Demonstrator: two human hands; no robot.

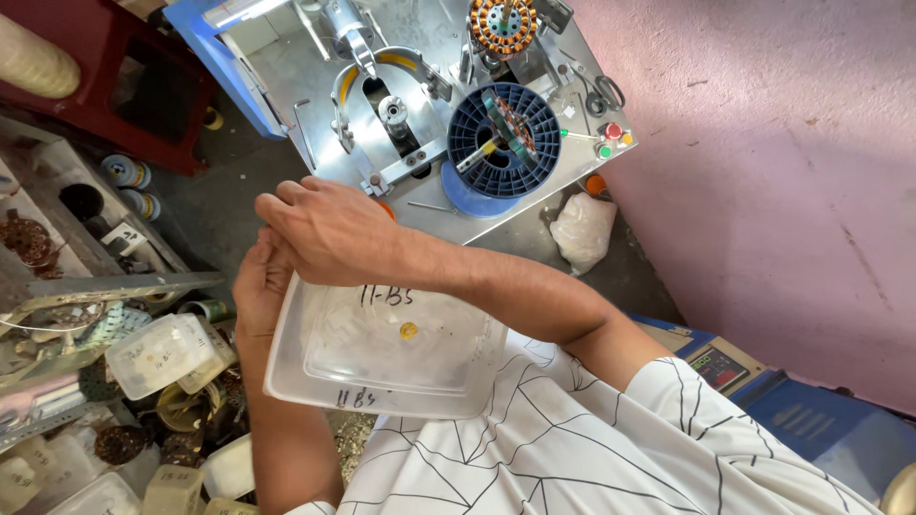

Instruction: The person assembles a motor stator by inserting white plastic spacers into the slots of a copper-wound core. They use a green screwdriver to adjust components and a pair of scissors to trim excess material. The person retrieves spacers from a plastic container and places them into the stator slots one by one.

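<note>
Head view, left hand (pixel 260 281) gripping clear plastic container (pixel 382 358) edge, right hand (pixel 324 229) curled over its far corner

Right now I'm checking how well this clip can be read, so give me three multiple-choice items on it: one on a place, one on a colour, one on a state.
1. Where is the blue spool?
A. on the grey machine
B. in the clear box
C. on the floor by the white bag

2. What colour is the small round piece seen in the box?
A. red
B. yellow
C. black

3. How is the box held?
A. lying alone on a shelf
B. by the left hand only
C. by both hands at its far left corner

Answers:
1 A, the spool sits on the machine's metal plate.
2 B, a yellow disc shows through the lid.
3 C, the left hand is at its left edge and the right hand reaches across to its top corner.
</note>
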